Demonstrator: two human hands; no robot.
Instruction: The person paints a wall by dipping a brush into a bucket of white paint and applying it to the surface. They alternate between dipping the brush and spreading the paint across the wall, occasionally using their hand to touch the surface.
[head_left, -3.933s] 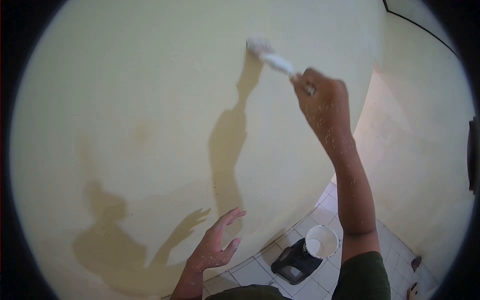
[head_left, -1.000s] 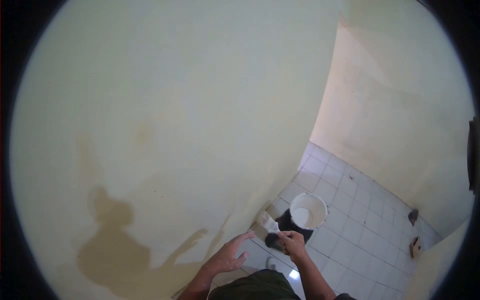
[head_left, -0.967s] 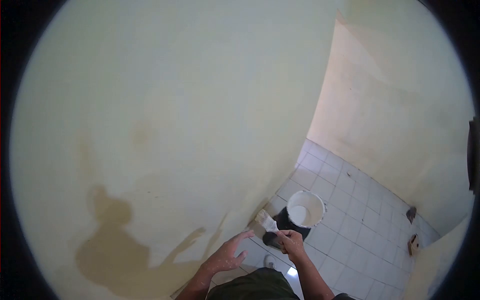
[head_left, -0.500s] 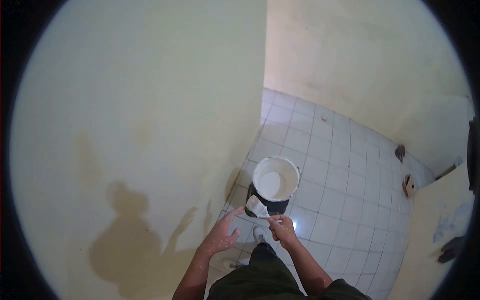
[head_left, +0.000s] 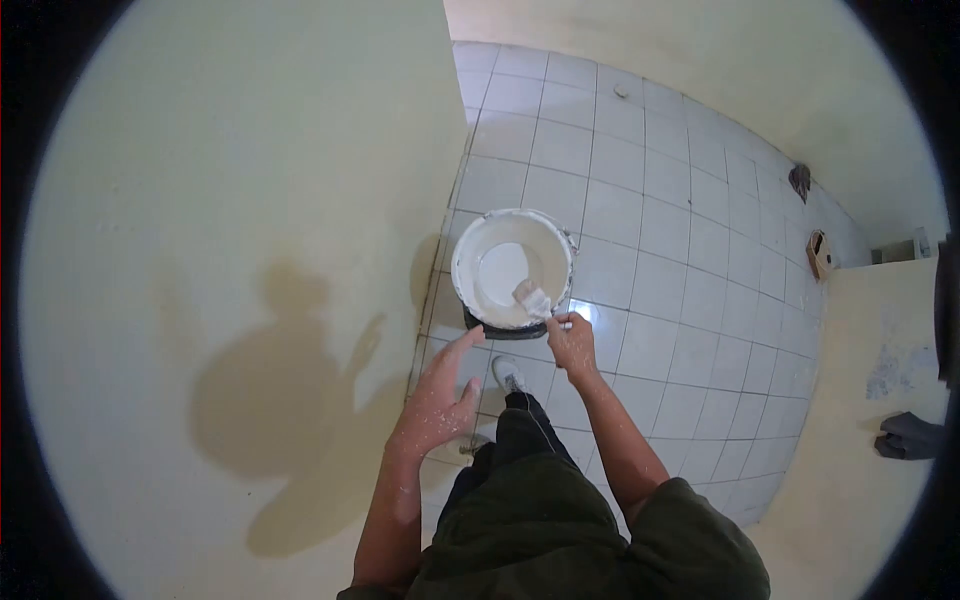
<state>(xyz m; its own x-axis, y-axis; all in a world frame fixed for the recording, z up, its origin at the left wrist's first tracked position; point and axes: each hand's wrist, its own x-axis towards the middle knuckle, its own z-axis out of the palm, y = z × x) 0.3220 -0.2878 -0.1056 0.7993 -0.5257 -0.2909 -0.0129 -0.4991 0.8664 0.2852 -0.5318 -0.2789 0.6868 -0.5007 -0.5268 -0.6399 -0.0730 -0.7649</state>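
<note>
Pale tiles (head_left: 652, 340) lie beneath a bucket (head_left: 548, 258) with white paint (head_left: 502, 274) inside.

A paint-coated brush (head_left: 534, 300) with a white handle slants across the near right rim of a white bucket (head_left: 463, 262), bristles aimed toward its middle; the bucket stands upright, rim crusted and smeared, white paint (head_left: 502, 272) pooled at the bottom.

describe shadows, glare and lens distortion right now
In the head view, the person's shadow falls soft-edged on the left wall; also in head view, glare shines on the floor tiles beside the right hand; head view again, tile lines bow and the frame's corners go black.
</note>
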